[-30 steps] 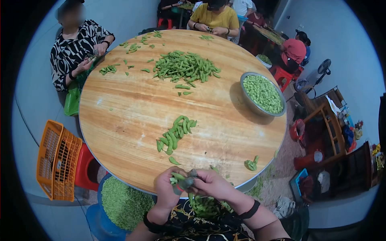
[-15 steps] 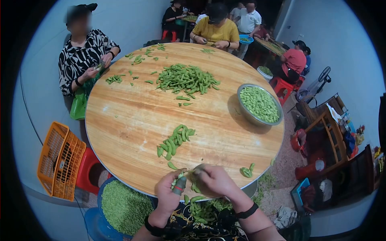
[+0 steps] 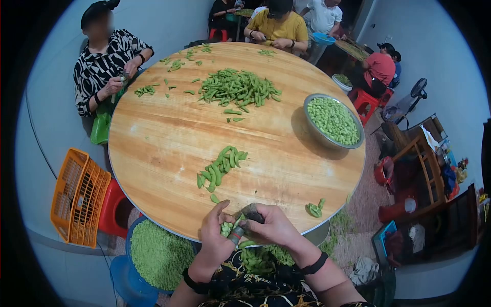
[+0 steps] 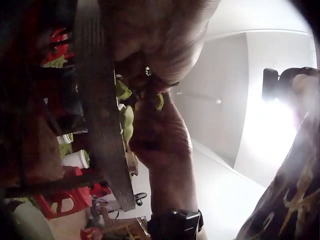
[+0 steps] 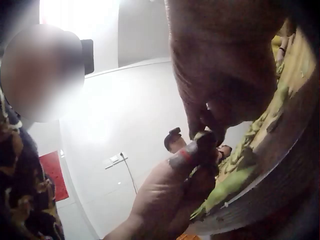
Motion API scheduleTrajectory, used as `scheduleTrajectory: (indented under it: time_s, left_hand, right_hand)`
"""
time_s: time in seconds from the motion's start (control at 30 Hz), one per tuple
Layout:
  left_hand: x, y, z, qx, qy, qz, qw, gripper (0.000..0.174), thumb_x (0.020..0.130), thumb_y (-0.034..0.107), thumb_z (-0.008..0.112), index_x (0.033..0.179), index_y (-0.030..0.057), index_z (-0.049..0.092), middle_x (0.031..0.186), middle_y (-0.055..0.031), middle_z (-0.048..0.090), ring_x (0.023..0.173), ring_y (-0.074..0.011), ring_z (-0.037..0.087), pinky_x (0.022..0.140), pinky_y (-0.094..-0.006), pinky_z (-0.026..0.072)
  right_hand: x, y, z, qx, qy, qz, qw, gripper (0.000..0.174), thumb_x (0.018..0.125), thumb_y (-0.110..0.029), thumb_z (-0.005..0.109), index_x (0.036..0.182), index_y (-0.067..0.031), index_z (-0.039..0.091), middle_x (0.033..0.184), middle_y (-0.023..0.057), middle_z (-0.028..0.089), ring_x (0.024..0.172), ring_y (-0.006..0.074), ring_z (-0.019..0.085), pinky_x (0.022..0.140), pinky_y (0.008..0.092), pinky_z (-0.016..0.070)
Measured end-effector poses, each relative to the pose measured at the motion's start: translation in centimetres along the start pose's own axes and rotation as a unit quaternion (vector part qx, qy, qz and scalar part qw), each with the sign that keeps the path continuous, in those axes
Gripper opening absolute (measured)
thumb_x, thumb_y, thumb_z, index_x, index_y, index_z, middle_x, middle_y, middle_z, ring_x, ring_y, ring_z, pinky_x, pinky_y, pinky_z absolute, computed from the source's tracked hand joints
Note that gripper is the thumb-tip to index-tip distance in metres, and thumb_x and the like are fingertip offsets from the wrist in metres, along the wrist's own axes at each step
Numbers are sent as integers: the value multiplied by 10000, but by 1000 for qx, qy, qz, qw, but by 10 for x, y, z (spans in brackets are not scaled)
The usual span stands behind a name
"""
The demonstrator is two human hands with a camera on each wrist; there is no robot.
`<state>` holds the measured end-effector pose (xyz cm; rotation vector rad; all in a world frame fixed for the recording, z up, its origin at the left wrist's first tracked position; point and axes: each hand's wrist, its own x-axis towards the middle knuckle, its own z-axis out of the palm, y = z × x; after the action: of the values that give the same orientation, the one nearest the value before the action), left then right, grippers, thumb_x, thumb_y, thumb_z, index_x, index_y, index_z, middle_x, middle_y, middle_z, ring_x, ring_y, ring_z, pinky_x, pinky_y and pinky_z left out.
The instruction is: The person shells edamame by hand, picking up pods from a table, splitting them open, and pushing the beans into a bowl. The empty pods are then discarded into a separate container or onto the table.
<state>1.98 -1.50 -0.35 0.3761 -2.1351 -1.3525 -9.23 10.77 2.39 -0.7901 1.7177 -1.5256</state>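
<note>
Above the near edge of the round wooden table [image 3: 163,143], my left hand [image 3: 215,238] cups several shelled green beans [image 3: 226,229] in its curled fingers. Its thumb wears a grey sleeve [image 3: 236,235] with a red band. Against that thumb, my right hand [image 3: 273,225] pinches a green soybean pod [image 3: 239,220], its fingertips darkly stained or covered. In the right wrist view the sleeved thumb [image 5: 184,157] meets the right fingers. Just beyond the hands lies a small pile of pods [image 3: 220,171]. More pods [image 3: 258,261] sit below the table edge at my lap.
A metal bowl [image 3: 321,137] of shelled beans stands at the table's right. A large pod heap [image 3: 238,87] lies farther back. Below left are a blue basin [image 3: 130,250] of beans, a red stool [image 3: 112,210] and an orange crate [image 3: 76,199]. Other people sit around.
My right hand drew away from the left half a second ago and is now back at the left thumb with a pod. The head view has shifted slightly.
</note>
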Motion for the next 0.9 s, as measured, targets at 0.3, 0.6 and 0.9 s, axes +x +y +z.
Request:
scheduleTrajectory:
  time_s: [0.3, 0.6, 0.9]
  left_hand:
    - [-7, 2, -2, 0, -40, 80, 996, 484, 634, 41, 726, 1092, 76, 574, 778, -86, 603, 668, -210, 604, 602, -292, 487]
    - [6, 3, -13, -93, -84, 95, 988, 136, 701, 30, 628, 826, 60, 584, 736, -75, 582, 626, -196, 572, 559, -288, 443]
    - [-6, 0, -36, -423, -44, -152, 892, 108, 851, 69, 520, 946, 38, 476, 849, -71, 526, 621, -81, 527, 493, -161, 407]
  right_hand:
    - [-4, -6, -11, 205, -93, 154, 962, 100, 834, -105, 588, 879, -15, 588, 569, -31, 497, 429, 20, 375, 370, 187, 260]
    - [-2, -5, 8, 434, -74, 183, 879, 73, 838, -85, 585, 860, -39, 533, 659, -4, 527, 406, 8, 334, 351, 158, 211]
    - [24, -31, -9, 89, -341, 76, 933, 130, 807, -134, 588, 828, -6, 595, 572, 12, 532, 438, 65, 434, 410, 206, 316]
